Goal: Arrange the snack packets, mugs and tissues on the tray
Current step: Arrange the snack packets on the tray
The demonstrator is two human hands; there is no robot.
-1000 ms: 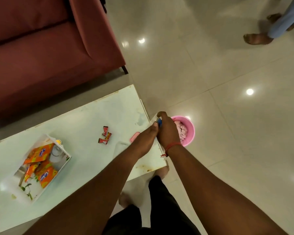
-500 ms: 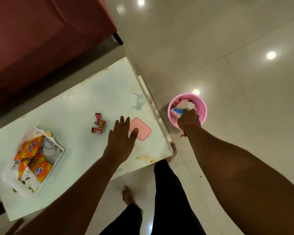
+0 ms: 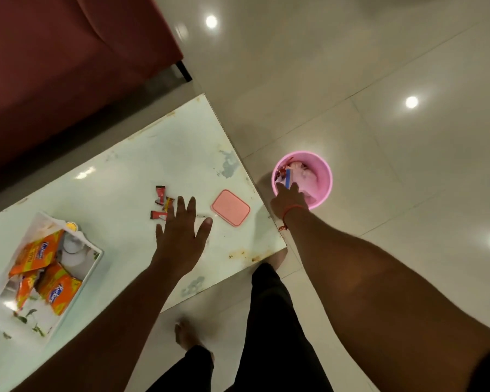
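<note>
- Standing at the near edge of a pale table (image 3: 119,179), a person spreads the left hand (image 3: 181,230) flat and empty, fingers apart, just beside small red wrappers (image 3: 161,205)
- The tray (image 3: 95,267), well off to the left, holds orange snack packets (image 3: 44,275) and a mug (image 3: 72,244); the left hand is nearer
- Right hand (image 3: 287,200), over the pink bin (image 3: 324,182) on the floor: grip unclear

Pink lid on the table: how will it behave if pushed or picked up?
The pink lid lies flat, so it likely slides rather than rolls or tips. It looks thin, probably light and stiff. Its low edge on the smooth table may be hard to pinch.
</note>
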